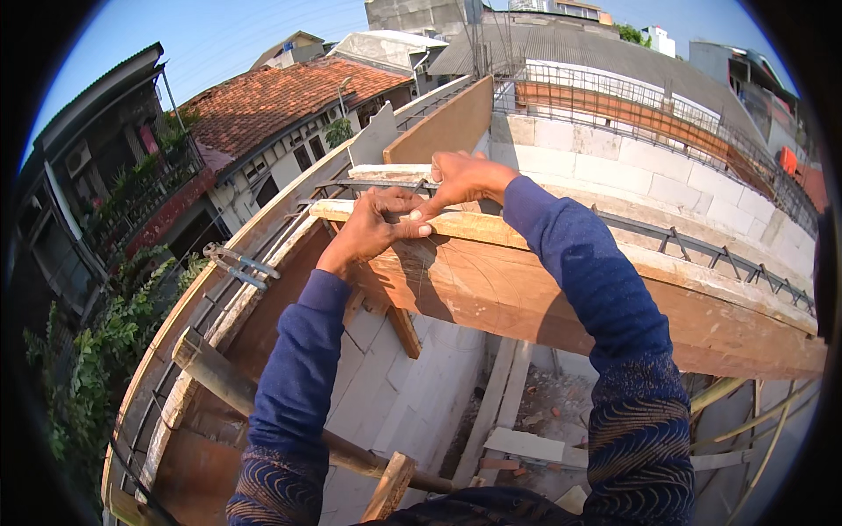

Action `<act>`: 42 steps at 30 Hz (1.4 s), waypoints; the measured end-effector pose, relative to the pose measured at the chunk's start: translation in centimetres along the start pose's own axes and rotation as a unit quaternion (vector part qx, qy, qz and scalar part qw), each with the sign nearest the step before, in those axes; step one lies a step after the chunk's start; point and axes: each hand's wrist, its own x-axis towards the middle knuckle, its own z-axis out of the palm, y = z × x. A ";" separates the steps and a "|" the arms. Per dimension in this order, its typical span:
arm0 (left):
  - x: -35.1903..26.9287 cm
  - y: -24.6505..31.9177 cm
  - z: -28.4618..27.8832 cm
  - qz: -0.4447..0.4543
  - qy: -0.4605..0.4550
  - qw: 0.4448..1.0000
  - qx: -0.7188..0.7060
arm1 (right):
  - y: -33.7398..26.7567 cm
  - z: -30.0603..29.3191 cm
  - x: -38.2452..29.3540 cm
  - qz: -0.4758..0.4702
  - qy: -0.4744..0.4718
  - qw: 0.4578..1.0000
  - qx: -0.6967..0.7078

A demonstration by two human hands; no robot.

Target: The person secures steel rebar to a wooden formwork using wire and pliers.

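Observation:
My left hand (375,227) is at the top edge of a wooden formwork board (473,227), its thumb and fingers pinched together. From beside its thumb, a thin wire (421,273) trails in loose loops down the plywood side (526,289). My right hand (464,183) reaches over the same edge. Its thumb meets the left thumb, while its curled fingertips are partly hidden, so its grip is unclear. Behind the board runs a rebar cage (677,240) with bent stirrups. Pincers with blue handles (242,264) rest on the formwork to the left.
A round wooden pole (217,368) crosses below my left arm, near a timber prop (391,486). Between the formwork sides the view drops to a rubble-strewn floor (552,401). A light block wall (612,158) and upright rebar (483,46) stand beyond. Plants (99,361) grow outside, at left.

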 end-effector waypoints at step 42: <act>-0.8 -2.0 1.5 0.009 0.103 0.994 0.029 | 1.7 2.6 0.4 0.174 0.035 0.883 0.434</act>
